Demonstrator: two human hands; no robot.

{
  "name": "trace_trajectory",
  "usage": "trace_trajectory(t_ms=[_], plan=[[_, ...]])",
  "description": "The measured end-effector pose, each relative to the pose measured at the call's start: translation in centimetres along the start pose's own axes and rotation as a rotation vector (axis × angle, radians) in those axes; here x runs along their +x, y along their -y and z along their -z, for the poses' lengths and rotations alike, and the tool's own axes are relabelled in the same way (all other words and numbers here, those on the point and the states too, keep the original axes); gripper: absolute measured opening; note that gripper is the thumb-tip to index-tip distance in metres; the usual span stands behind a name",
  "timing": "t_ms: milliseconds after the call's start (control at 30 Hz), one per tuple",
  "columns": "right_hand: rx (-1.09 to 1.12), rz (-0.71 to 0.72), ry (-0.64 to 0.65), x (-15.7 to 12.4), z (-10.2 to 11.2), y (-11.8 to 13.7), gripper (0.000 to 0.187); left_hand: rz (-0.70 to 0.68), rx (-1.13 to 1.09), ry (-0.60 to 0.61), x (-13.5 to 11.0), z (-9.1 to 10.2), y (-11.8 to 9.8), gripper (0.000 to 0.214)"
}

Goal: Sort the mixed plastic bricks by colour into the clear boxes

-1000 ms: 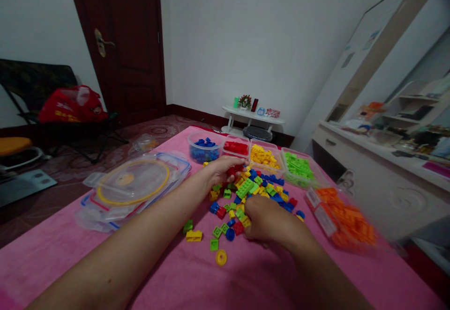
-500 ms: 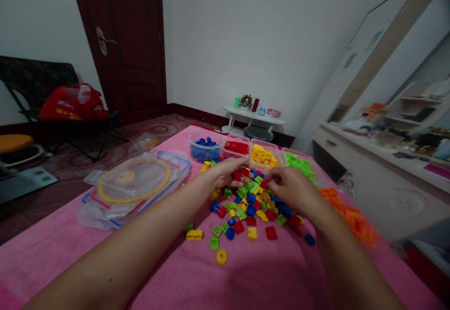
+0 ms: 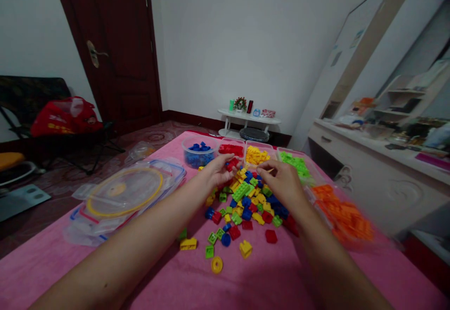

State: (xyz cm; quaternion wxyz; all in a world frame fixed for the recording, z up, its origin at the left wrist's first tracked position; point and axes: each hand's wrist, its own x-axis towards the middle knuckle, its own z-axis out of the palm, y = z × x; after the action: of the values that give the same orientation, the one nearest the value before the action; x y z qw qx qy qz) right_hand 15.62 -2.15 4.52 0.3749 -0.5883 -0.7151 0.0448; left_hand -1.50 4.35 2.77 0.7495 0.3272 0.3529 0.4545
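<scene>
My left hand [image 3: 221, 172] is curled palm inward around red building bricks [image 3: 232, 164], just above the far left part of a mixed pile. Over the right side of that pile my right hand [image 3: 281, 179] has its thumb and forefinger pinched together. Whatever lies between those fingertips is too small to make out. Below both hands spreads the pile of loose bricks [image 3: 246, 202] in red, yellow, green and blue. Several pieces lie nearer to me, among them a yellow ring-shaped piece [image 3: 217, 265] and a yellow brick [image 3: 245, 249].
Behind the pile stand a round tub of blue bricks [image 3: 184, 154] and boxes of red bricks [image 3: 231, 151], yellow bricks [image 3: 258, 155] and green bricks [image 3: 296, 165]. Orange bricks [image 3: 344, 214] fill a box at right. Stacked clear lids [image 3: 126, 190] lie left on the pink cloth [image 3: 225, 291].
My left hand has tilted up, showing its red bricks more clearly. My right hand has shifted slightly left over the pile. One yellow brick in front lies turned and nearer to me.
</scene>
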Motion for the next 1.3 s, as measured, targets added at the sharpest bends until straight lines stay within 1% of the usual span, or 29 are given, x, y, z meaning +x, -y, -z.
trace_trajectory(t_ms=[67, 133, 167, 200, 267, 333, 367, 433, 500, 533, 567, 633, 733, 767, 800, 833, 867, 933, 967, 1000, 1033, 1067, 1100, 1133, 1167, 1233, 1300], plan=[[0.006, -0.001, -0.024, 0.2, 0.4, -0.1, 0.018, -0.06, -0.092, -0.1, 1.7, -0.7, -1.5, 0.011], [0.004, -0.01, -0.034, 0.2, 0.8, -0.1, 0.018, -0.122, -0.107, -0.166, 3.6, -1.4, -3.0, 0.006], [0.001, -0.015, -0.033, 0.3, 0.9, -0.1, 0.018, -0.133, -0.097, -0.184, 4.5, -1.7, -3.7, 0.004], [-0.002, -0.019, -0.031, 0.3, 1.0, -0.2, 0.018, -0.133, -0.064, -0.205, 5.3, -1.9, -4.2, 0.007], [-0.011, -0.026, -0.015, 0.3, 0.7, -0.5, 0.018, -0.16, 0.098, -0.235, 6.4, -2.0, -4.8, 0.017], [-0.03, -0.017, 0.038, 0.1, 0.1, -0.7, 0.017, -0.25, 0.342, -0.241, 6.6, -1.9, -4.7, 0.022], [-0.047, 0.013, 0.077, -0.1, -0.3, -0.8, 0.017, -0.308, 0.464, -0.219, 6.4, -1.8, -4.4, 0.021], [-0.098, 0.13, 0.159, -0.5, -1.2, -0.8, 0.024, -0.396, 0.655, -0.118, 5.6, -1.4, -3.3, 0.017], [-0.158, 0.263, 0.226, -1.0, -2.2, -0.6, 0.035, -0.434, 0.828, 0.007, 4.5, -0.8, -2.1, 0.017], [-0.186, 0.301, 0.248, -1.3, -2.6, -0.5, 0.037, -0.451, 0.916, 0.059, 3.9, -0.4, -1.5, 0.017], [-0.212, 0.317, 0.267, -1.5, -3.0, -0.3, 0.038, -0.473, 1.004, 0.101, 3.3, 0.0, -1.0, 0.018], [-0.246, 0.302, 0.305, -1.8, -3.5, -0.1, 0.033, -0.519, 1.178, 0.151, 2.2, 0.7, -0.2, 0.018], [-0.179, 0.254, 0.37, -1.6, -3.4, 0.1, 0.025, -0.554, 1.385, 0.19, 1.0, 1.7, 0.5, 0.024], [-0.115, 0.23, 0.365, -1.4, -3.1, 0.1, 0.022, -0.56, 1.435, 0.192, 0.7, 2.0, 0.6, 0.025], [-0.027, 0.185, 0.321, -1.1, -2.7, 0.0, 0.02, -0.568, 1.469, 0.185, 0.5, 2.2, 0.6, 0.027], [0.088, 0.115, 0.24, -0.8, -2.2, -0.2, 0.019, -0.576, 1.486, 0.174, 0.4, 2.4, 0.7, 0.029], [0.233, 0.018, 0.128, -0.4, -1.8, -0.5, 0.019, -0.582, 1.489, 0.157, 0.3, 2.6, 0.7, 0.031], [0.598, -0.221, -0.094, 0.3, -1.2, -1.3, 0.026, -0.579, 1.484, 0.119, 0.2, 2.9, 0.7, 0.035], [0.786, -0.335, -0.158, 0.5, -1.0, -1.8, 0.029, -0.567, 1.486, 0.108, 0.1, 3.0, 0.7, 0.037], [0.946, -0.426, -0.18, 0.7, -1.0, -2.4, 0.032, -0.551, 1.497, 0.103, 0.1, 3.1, 0.7, 0.04], [1.055, -0.49, -0.164, 0.7, -1.2, -2.9, 0.033, -0.538, 1.516, 0.102, 0.0, 3.1, 0.7, 0.041], [1.099, -0.532, -0.125, 0.6, -1.5, -3.4, 0.035, -0.529, 1.539, 0.097, -0.1, 3.1, 0.8, 0.042], [1.075, -0.55, -0.07, 0.5, -1.9, -3.8, 0.037, -0.525, 1.557, 0.087, -0.2, 3.1, 0.8, 0.042], [0.992, -0.538, -0.018, 0.3, -2.4, -4.2, 0.038, -0.527, 1.567, 0.076, -0.3, 3.1, 0.8, 0.04], [0.862, -0.494, 0.023, 0.1, -2.9, -4.5, 0.038, -0.53, 1.569, 0.068, -0.4, 3.0, 0.7, 0.038], [0.516, -0.345, 0.061, -0.3, -3.7, -4.8, 0.037, -0.521, 1.551, 0.073, -0.5, 2.9, 0.5, 0.032], [0.187, -0.202, 0.065, -0.6, -4.2, -4.8, 0.036, -0.506, 1.518, 0.088, -0.7, 2.7, 0.2, 0.026]])
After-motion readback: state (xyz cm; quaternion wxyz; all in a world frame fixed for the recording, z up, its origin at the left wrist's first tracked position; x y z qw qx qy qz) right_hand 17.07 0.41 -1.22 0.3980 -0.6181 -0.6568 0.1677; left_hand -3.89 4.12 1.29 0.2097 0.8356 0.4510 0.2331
